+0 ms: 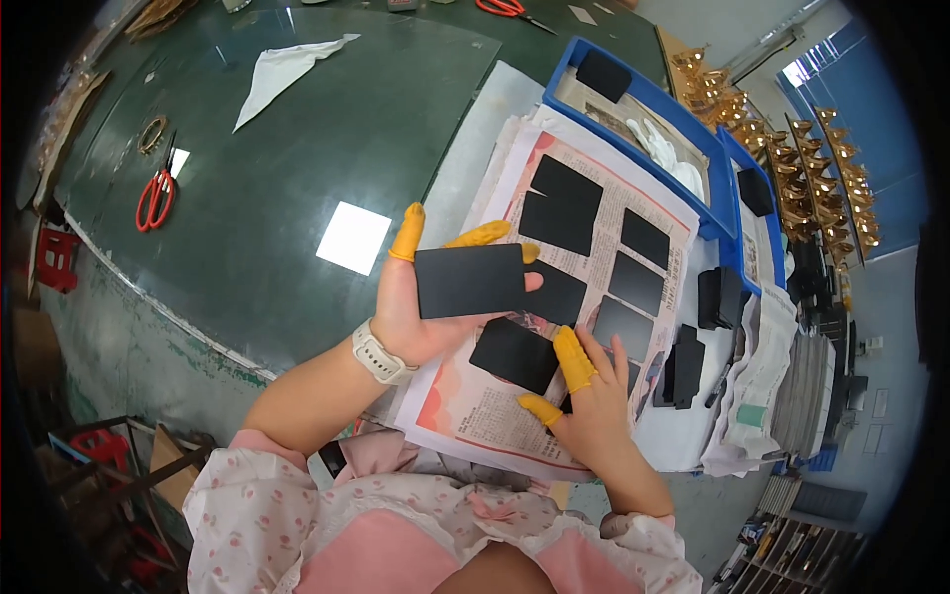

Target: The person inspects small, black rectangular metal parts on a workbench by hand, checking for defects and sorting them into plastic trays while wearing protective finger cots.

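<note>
My left hand (404, 315), with yellow finger cots on several fingers, holds a flat black rectangular plate (469, 282) above the printed paper. The thumb is at its left edge and fingertips show past its far and right edges. My right hand (597, 408), also with yellow cots on the thumb and a finger, is over the near part of the paper, its fingers apart. Closest to it are a black plate (515, 354) and a dark edge between thumb and finger, partly hidden. Further black plates (560, 210) lie in rows on the printed sheet (475, 411).
Blue trays (633, 147) at the far right hold black pieces and white gloves (665, 150). Stacked black pieces (683, 366) stand right of the paper. On the green table (297, 178) lie red-handled scissors (155, 201), a white square (353, 238) and a white cloth (287, 74).
</note>
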Motion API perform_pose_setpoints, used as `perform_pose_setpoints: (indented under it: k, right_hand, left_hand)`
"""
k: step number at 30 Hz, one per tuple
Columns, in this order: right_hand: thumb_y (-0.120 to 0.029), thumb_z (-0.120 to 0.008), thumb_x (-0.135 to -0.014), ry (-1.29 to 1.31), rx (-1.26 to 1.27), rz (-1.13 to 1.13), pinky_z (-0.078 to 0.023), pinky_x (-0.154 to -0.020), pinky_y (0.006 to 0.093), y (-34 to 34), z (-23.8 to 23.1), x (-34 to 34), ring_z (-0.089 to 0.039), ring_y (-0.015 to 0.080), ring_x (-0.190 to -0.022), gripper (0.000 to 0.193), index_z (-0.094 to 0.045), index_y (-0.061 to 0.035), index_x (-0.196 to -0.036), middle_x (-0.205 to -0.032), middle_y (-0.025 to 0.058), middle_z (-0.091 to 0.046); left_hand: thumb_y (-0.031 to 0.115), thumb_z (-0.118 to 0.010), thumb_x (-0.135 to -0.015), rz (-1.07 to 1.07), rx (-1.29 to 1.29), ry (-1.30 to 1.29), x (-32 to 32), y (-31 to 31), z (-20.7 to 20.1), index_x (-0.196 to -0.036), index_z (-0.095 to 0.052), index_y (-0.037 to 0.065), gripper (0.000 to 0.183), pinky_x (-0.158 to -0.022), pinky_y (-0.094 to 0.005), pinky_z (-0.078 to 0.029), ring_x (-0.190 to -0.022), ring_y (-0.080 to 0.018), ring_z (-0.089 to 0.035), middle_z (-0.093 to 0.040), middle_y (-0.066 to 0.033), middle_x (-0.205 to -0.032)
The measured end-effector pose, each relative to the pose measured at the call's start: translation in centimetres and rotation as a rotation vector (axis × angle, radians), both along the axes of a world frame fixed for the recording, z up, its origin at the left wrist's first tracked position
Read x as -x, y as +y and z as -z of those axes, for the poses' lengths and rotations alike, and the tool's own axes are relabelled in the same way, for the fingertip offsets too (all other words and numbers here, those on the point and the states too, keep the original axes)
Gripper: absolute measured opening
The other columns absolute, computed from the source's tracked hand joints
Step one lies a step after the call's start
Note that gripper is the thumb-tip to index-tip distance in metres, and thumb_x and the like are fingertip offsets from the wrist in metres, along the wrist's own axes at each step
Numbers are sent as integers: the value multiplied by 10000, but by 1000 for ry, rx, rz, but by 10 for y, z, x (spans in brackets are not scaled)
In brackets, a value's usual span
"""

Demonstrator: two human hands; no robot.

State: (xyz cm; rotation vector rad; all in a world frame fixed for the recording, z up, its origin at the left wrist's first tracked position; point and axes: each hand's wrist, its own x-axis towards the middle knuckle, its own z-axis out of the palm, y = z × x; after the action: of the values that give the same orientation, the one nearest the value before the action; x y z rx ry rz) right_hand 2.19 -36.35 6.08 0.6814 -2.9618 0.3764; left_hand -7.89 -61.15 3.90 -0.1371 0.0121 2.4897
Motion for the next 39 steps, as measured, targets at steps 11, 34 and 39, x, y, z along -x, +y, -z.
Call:
perform_pose_setpoints:
  k: [11, 34, 39]
  right_hand:
    - [-260, -926, -694, -5, 217, -55, -281, -1183, 601, 11, 2, 7, -564, 350, -1205, 955, -441, -42, -1488, -1244, 123, -649]
    - [-193, -973, -589, -225, 282, -36, -462, -910, 389, 6, -14, 27, -542, 317, -1013, 959, -506, -43, -1413, -1126, 138, -601]
    - [-174, -940, -589, -114, 556, -158, -456, -908, 380, 8, -26, 29, -560, 288, -989, 906, -510, -48, -1378, -1113, 134, -597]
  left_hand:
    - [752, -407, -966, -23, 62, -17, 2, -3, -7, -1500, -467, 13, 914, -1111, -562, -418, -1287, -506, -558, -546, -276, -1450]
    - [748, -389, -978, 46, -43, -73, 4, -10, -4, -1452, -495, -4, 894, -1107, -569, -421, -1225, -518, -602, -584, -281, -1398]
    - [755, -384, -973, 72, 73, -61, 2, -2, -4, -1471, -487, -3, 912, -1132, -583, -396, -1268, -505, -569, -561, -274, -1432]
